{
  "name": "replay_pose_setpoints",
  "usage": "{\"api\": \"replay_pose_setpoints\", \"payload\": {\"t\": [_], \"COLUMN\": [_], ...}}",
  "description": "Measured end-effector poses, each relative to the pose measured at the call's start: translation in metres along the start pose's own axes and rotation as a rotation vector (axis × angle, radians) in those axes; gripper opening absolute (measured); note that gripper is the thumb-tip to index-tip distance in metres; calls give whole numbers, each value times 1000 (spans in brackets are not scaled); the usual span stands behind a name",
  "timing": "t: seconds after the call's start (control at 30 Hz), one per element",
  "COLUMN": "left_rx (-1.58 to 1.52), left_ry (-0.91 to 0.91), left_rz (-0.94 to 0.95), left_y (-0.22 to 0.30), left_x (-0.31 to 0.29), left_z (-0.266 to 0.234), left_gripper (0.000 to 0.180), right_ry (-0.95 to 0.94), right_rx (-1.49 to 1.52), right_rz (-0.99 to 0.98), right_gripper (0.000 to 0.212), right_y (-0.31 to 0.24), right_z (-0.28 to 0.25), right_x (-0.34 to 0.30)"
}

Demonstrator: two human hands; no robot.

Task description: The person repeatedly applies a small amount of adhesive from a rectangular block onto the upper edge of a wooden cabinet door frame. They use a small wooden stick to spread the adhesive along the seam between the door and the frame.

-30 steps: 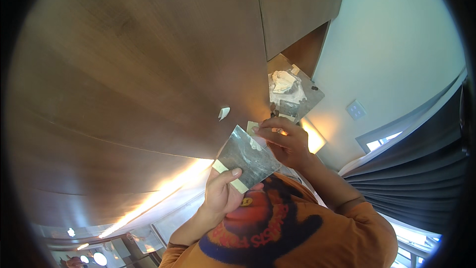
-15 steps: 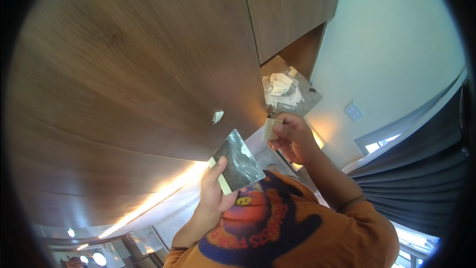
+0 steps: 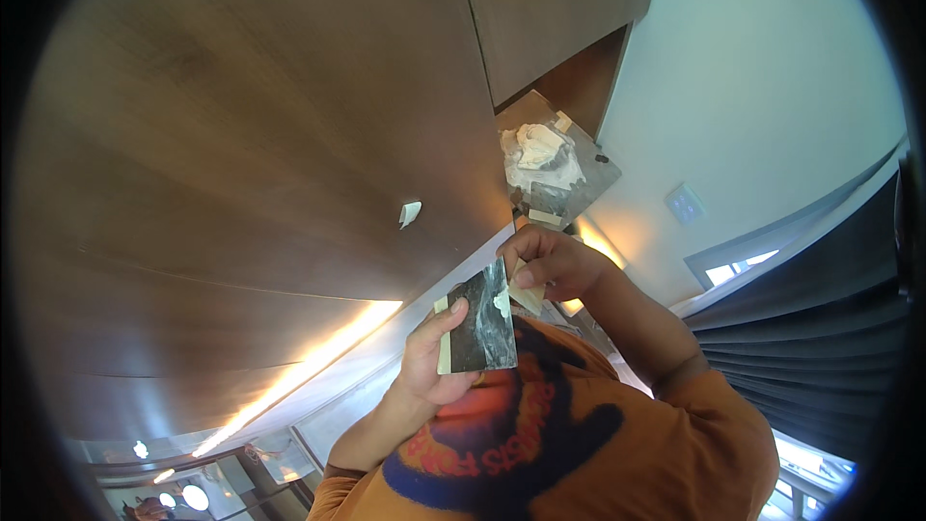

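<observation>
My left hand (image 3: 424,352) grips a flat putty scraper (image 3: 475,328) by its pale edge strip, thumb on top. Its dark metal blade is smeared with whitish putty, and a small thick dab sits at its right edge. In my right hand (image 3: 558,265) a smaller pale spreader (image 3: 528,291) is pinched between thumb and fingers. It meets the blade's right edge, partly hidden behind it. Beyond the hands lies a grey board (image 3: 586,195) bearing a mound of cream putty (image 3: 540,147). Another scraper with a pale edge strip (image 3: 545,217) rests at the board's near side.
A large brown wood-grain panel (image 3: 251,135) fills the left, with a white curled tab (image 3: 411,213) standing out from it. A lit strip (image 3: 309,376) runs along its lower edge. To the right are a pale wall (image 3: 752,68), a wall switch (image 3: 686,203) and a dark curtain (image 3: 801,347).
My right hand has come down and left, bringing the spreader to the scraper's edge. The scraper has turned more upright. The second scraper on the board now shows.
</observation>
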State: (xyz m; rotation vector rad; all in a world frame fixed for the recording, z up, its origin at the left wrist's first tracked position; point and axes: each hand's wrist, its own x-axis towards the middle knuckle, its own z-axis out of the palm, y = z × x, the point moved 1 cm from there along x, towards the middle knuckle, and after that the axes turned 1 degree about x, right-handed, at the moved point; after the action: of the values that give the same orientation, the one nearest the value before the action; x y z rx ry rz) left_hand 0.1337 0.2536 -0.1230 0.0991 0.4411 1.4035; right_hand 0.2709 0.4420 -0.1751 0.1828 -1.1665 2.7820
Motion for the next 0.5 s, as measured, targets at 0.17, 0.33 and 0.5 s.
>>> {"api": "replay_pose_setpoints", "payload": {"t": [0.17,0.33,0.5], "left_rx": [-91,23,88], "left_ry": [-69,30,270], "left_rz": [-56,1,8], "left_y": [4,10,10], "left_x": [3,4,10], "left_z": [-3,-8,-19], "left_gripper": [39,40,35], "right_ry": [-138,307,913], "right_rx": [-165,9,-428], "right_rz": [135,-37,-23], "right_gripper": [20,16,25], "right_y": [-4,-3,-2], "right_z": [-16,-68,-186], "right_x": [-3,-23,-49]}}
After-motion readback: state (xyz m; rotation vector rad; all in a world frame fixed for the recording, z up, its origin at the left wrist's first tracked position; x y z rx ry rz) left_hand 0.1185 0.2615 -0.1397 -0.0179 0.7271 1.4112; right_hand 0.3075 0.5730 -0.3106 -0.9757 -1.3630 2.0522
